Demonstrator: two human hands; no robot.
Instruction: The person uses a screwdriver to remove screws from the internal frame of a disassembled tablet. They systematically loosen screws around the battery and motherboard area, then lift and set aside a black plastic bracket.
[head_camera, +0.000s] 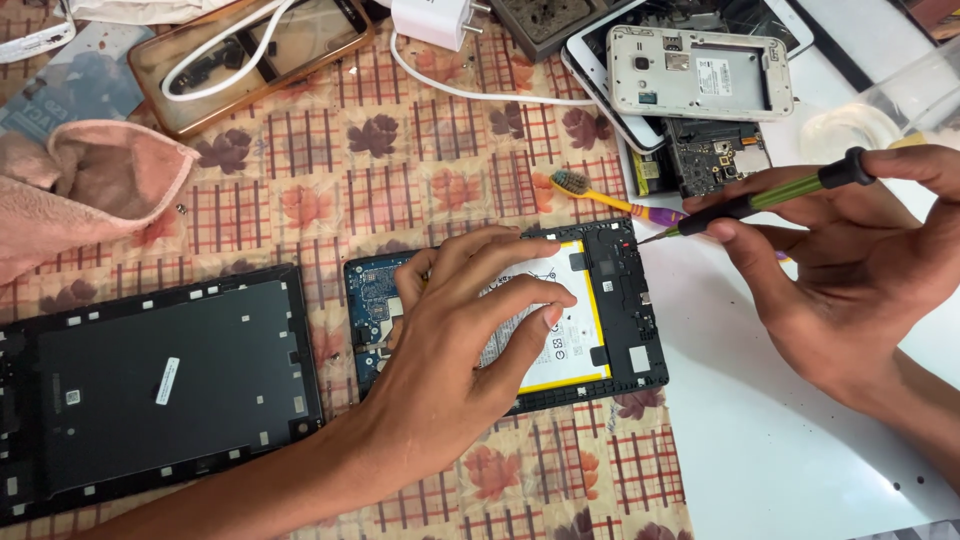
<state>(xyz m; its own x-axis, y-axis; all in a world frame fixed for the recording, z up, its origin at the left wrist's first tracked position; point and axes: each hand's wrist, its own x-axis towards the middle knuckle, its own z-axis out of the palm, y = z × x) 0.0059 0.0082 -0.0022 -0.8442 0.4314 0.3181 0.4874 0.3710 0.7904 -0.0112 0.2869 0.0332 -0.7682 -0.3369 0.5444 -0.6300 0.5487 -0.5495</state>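
On tablet (590, 310), left grip (470, 340) (splayed)

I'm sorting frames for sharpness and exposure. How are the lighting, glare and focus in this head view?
Head view: light is even and soft, with only faint shadows under the left hand. The white board under the right hand looks bright, nearly washed out. The opened tablet and the screwdriver are sharp. The clear plastic container shows mild glare.
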